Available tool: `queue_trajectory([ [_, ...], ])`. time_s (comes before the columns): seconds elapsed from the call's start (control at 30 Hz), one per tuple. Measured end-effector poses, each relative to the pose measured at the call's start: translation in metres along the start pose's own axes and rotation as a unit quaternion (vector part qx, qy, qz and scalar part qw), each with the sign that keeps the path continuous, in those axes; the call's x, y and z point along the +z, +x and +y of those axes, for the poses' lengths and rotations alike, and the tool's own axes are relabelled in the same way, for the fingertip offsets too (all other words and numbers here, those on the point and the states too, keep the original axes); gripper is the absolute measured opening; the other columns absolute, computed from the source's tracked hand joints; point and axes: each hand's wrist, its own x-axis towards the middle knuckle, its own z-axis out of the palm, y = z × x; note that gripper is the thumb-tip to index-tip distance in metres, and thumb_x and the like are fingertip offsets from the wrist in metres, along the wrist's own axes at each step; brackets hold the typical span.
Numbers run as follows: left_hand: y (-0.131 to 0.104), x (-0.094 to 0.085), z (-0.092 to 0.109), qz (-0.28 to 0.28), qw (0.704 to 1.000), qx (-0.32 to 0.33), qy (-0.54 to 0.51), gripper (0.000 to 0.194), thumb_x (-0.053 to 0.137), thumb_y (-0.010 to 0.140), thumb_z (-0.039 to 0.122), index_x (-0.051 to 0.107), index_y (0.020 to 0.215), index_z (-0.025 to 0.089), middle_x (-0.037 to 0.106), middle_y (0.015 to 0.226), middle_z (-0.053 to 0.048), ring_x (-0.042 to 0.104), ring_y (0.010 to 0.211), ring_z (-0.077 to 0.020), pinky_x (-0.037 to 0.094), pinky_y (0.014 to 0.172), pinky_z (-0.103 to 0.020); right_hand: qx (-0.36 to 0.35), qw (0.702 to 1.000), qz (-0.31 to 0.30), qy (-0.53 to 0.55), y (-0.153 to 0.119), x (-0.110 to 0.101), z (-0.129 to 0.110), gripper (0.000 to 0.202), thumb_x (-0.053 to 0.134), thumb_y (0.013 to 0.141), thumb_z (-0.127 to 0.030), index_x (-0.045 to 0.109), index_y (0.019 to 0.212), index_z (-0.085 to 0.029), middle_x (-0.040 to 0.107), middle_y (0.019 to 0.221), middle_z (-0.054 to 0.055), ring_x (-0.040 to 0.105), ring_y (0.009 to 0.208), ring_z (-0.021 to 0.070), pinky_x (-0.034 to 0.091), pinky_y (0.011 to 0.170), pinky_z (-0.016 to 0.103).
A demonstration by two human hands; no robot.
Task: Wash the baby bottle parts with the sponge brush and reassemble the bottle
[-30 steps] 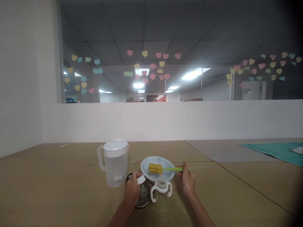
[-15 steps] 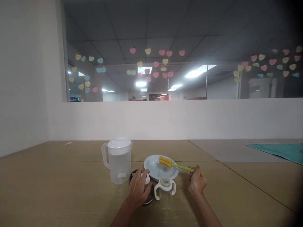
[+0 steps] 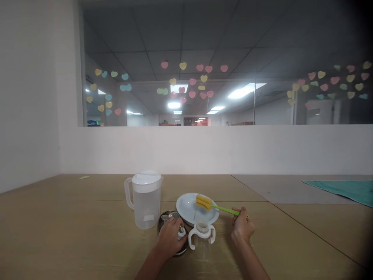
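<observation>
My right hand [image 3: 243,226] is closed round the green handle of a bottle brush [image 3: 204,202]. The brush's yellow sponge head is over the pale plate [image 3: 182,201]. My left hand [image 3: 170,236] reaches into a dark round metal dish [image 3: 161,222], its fingers and thumb round a white bottle cap [image 3: 181,233]. A clear piece [image 3: 175,215] shows past the fingertips; its kind is hard to make out. Between my hands stands an open clear baby bottle [image 3: 202,235] with white side handles.
A lidded translucent pitcher [image 3: 146,200] stands left of the dish. On the table's far right lies a teal cloth [image 3: 346,190]. A small flat pale piece [image 3: 84,177] rests at the far left. Behind the table rises a white wall [image 3: 189,149] with a window above.
My left hand has lowered into the metal dish with the cap and tilted, uncovering the clear piece. My right hand and the brush have hardly moved.
</observation>
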Motion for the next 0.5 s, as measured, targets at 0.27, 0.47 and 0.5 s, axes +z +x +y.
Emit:
queue_trajectory([
  [0.27,0.0018,0.0011,0.0007,0.021,0.999,-0.037,0.003,0.009,0.051,0.077,0.025,0.052,0.083,0.018,0.06,0.089,-0.005,0.054,0.089,-0.0216,0.039,0.079,-0.032,0.004,1.0,0.0,0.018,-0.0021,-0.0004,-0.0012,0.037,0.045,0.073,-0.045,0.062,0.068,-0.013,0.032,0.036,-0.008,0.029,0.036,0.0083,0.024,0.038,0.023],
  [0.47,0.0005,-0.0001,0.001,0.0,0.998,-0.063,0.018,0.016,0.054,0.077,0.032,0.054,0.085,0.018,0.06,0.087,-0.005,0.055,0.089,-0.0233,0.038,0.078,-0.033,0.007,1.0,0.009,0.021,-0.003,-0.0008,-0.0022,0.038,0.047,0.072,-0.046,0.063,0.068,-0.012,0.032,0.036,-0.008,0.028,0.036,0.0087,0.023,0.038,0.024],
  [0.5,0.0004,-0.0001,0.0009,0.0,0.998,-0.06,0.019,0.016,0.053,0.078,0.033,0.054,0.085,0.018,0.061,0.087,-0.005,0.055,0.089,-0.0235,0.038,0.078,-0.033,0.008,1.0,0.009,0.021,-0.003,-0.0009,-0.0023,0.039,0.047,0.072,-0.047,0.063,0.068,-0.012,0.032,0.037,-0.008,0.029,0.036,0.0087,0.024,0.038,0.024],
])
